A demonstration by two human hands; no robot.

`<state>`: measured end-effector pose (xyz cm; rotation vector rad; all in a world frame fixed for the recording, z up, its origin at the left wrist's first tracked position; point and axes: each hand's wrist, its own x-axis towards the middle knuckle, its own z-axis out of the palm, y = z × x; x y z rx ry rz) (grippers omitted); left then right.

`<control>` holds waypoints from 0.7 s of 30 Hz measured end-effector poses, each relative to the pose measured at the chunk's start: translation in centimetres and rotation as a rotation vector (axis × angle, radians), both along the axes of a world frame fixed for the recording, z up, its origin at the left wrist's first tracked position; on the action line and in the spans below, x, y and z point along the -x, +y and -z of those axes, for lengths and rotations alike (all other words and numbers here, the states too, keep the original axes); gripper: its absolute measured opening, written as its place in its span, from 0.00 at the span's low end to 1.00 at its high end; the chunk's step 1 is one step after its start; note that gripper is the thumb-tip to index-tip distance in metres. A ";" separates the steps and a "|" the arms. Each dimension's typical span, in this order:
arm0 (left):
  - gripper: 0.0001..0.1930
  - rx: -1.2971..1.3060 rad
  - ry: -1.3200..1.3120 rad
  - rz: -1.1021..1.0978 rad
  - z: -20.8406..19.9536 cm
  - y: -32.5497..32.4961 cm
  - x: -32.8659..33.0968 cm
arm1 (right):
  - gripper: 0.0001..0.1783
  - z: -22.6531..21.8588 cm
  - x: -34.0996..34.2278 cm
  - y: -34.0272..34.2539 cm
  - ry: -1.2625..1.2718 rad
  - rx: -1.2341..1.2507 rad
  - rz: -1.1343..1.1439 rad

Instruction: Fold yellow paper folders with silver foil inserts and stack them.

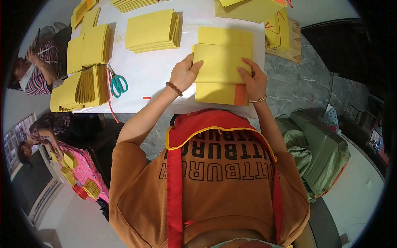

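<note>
Between my two hands is a folded stack of yellow paper (221, 64), gripped by its left and right edges. My left hand (185, 74), with a brown bead bracelet, is closed on the left edge, thumb on top. My right hand (255, 79), with a thin bangle, pinches the right edge, thumb on top. Under the held stack lies more yellow paper (215, 93), its near right corner orange. Part of it also shows beyond the far edge. My fingers underneath are hidden.
The white table (144, 78) carries more yellow paper stacks (149, 32), green-handled scissors (119, 84) and red strips (147, 98). A big yellow block (250, 11) stands at the far right. Two people sit on the left, one beside a pink cloth (93, 169). Green wrapped bundles (320, 153) lie at right.
</note>
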<state>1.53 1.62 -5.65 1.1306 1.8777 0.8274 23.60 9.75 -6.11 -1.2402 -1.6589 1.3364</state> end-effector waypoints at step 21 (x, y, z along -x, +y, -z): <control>0.35 -0.451 0.728 0.741 -3.1 0.4 -5.3 | 0.18 -0.9 0.8 0.1 -0.234 -0.102 0.040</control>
